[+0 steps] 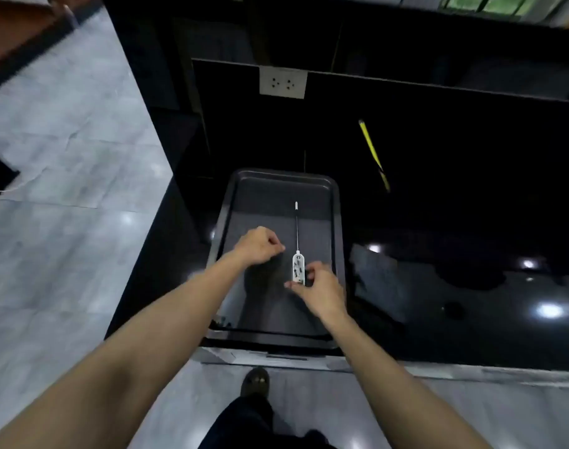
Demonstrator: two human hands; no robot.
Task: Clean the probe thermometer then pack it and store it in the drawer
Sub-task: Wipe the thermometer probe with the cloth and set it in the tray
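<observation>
Looking down from the head view, the probe thermometer (298, 254) lies in a dark tray (337, 222) that sits on the glossy black bench (454, 286), its white handle toward the person and its thin metal stem pointing away, capped at the far tip. The right hand (318, 288) has fingers pinching the near end of the handle, thumb on 1 side and fingertips on the other. The left hand (259, 246) hovers just beside the stem's base, fingers curled loosely together and holding nothing I can make out. A yellow pencil-like stick (372, 150) lies well apart on the bench, and a wall socket (283, 82) sits behind. I judge this to be the pick-up ahead of cleaning; no cloth, case or drawer is visible. Next, the right hand needs a firm lift by the handle, keeping the slender stem clear of the tray rim.
</observation>
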